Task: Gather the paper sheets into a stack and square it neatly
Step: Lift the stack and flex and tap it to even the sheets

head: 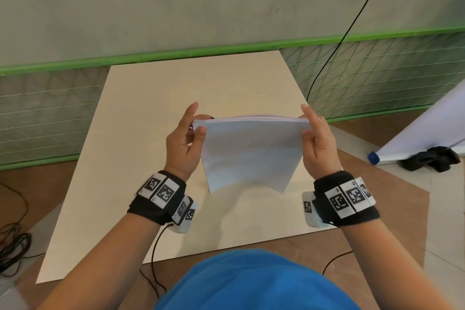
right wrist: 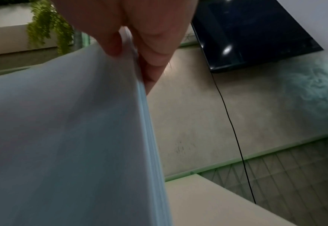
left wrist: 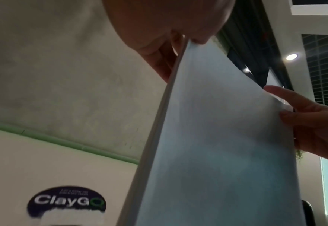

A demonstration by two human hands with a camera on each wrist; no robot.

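**Paper stack held upright above the table by both hands**

Paper stack [head: 249, 151], head view: the white sheets are gathered and held on edge in the air over the beige table [head: 151, 108], with the lower edge bowed and clear of the surface. The left hand [head: 185, 141] pinches the upper left corner between thumb and fingers. The right hand [head: 318, 141] pinches the upper right corner in the same way. Both wrists carry black bands with printed markers. A black cable [head: 352, 25] runs down the wall behind the table.

Left wrist view: the paper stack [left wrist: 217, 137] fills the centre, its layered side edge facing the camera. The left hand [left wrist: 165, 30] grips the top corner; the right hand [left wrist: 314, 125] holds the far edge, fingers curled onto it.

Right wrist view: the right hand [right wrist: 139, 30] clamps the paper stack [right wrist: 72, 130] between thumb and fingers. Sheet edges show as fine parallel lines.
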